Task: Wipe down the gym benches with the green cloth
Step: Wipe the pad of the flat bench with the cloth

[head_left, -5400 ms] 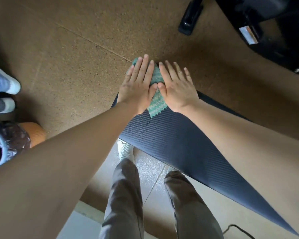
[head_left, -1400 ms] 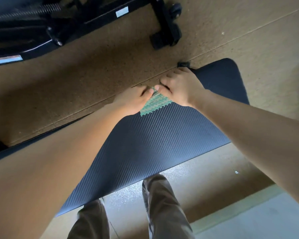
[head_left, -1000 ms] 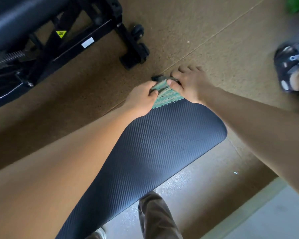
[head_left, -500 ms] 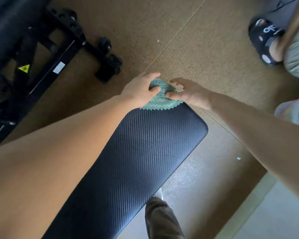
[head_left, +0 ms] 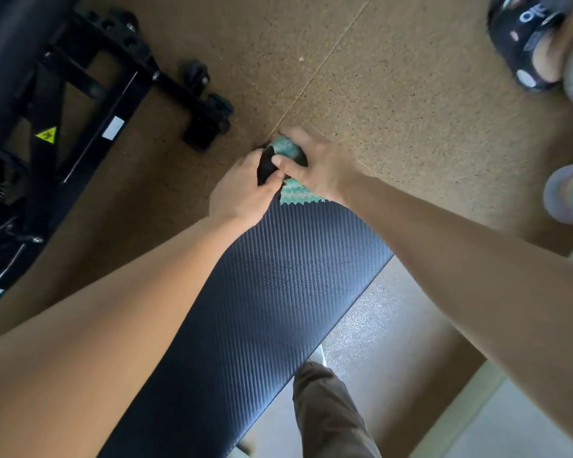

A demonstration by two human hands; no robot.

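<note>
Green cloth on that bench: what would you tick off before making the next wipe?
1. Grip on the green cloth: ok, the right hand curls over it at the far end of the bench pad.
2. Bench steadied: ok, the left hand grips the pad's end beside the cloth.
3. Cloth spread flat for a stroke: not ok, it is bunched over the end.
4. Path back along the pad: ok, only the person's forearms lie above it.
5. Pad already clean: cannot tell.
6. Bystander's sandalled foot apart from the bench: ok.
</note>
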